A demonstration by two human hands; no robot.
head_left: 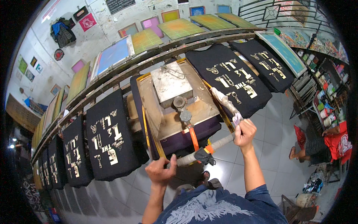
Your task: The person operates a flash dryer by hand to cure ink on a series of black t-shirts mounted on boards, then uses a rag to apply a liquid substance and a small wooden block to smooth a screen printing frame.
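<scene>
Black printed T-shirts (201, 56) lie in a row left and right of a yellow-edged frame (145, 127), which sits over a dark cloth (174, 144) and carries a pale metal box (171, 83). A wrapped handlebar (222, 143) crosses the frame's near side, running between the two hands. The right hand (245, 133) has its fingers curled tight around the bar's right end; the left hand (159, 171) holds the left end, thumb uppermost. An orange hose (193, 138) meets a grey knob (185, 116) nearer the box. The frame hides most of the cloth beneath; the left fingertips are hard to make out.
</scene>
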